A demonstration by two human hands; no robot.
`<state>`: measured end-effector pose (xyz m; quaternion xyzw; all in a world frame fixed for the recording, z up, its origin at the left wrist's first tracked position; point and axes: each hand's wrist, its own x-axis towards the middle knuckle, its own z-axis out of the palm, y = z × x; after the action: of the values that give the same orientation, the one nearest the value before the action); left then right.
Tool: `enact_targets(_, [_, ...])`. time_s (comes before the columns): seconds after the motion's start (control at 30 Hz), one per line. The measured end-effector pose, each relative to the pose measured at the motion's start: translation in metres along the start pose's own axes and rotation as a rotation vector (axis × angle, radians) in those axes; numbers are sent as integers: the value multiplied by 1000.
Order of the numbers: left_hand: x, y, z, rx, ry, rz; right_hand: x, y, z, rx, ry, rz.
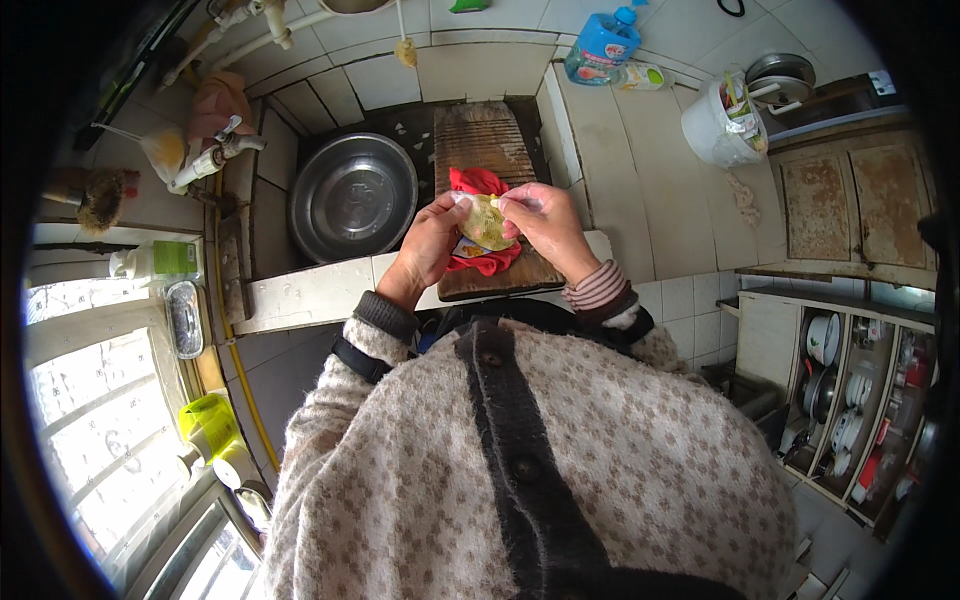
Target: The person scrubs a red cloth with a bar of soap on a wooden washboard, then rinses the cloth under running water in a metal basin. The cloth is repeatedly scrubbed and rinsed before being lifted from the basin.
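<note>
My left hand (430,238) grips the left edge of a small pale yellow-green pouch (486,223), perhaps mesh or clear plastic; its exact kind is hard to tell. At the pouch's upper right, the fingertips of my right hand (549,223) pinch a small yellow bit. Beneath both hands lies a crumpled red cloth or bag (477,180) with a printed patch near its lower part. It rests on a worn wooden washboard (484,133), whose ridges show beyond the pouch. Left of the board, a round metal basin (354,198) sits in the tiled sink trough.
A tap (214,159) juts out at the left wall. Along the right tiled counter (660,202) stand a blue detergent bottle (604,46) and a white bucket (721,124) with litter. An open dish cupboard (847,397) is at the lower right, and a window (105,390) at the left.
</note>
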<state>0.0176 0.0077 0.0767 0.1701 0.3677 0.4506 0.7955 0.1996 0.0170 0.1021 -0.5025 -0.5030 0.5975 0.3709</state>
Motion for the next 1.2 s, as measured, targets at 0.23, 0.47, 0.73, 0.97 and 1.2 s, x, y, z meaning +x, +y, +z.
enact_targets(0.23, [-1, -1, -1, 121, -38, 35, 0, 5, 5, -83, -12, -73])
enact_targets(0.47, [-1, -2, -2, 94, -25, 40, -3, 9, 7, -310, 3, -241])
enact_targets(0.73, [2, -4, -8, 5, -32, 72, -16, 6, 8, -469, -171, -432])
enact_targets(0.97, [2, -3, -7, 7, -35, 75, -20, 3, 5, -242, -24, -244])
enact_targets(1.2, [-1, -3, 1, 160, -65, 150, -11, 4, 5, 49, 40, -96])
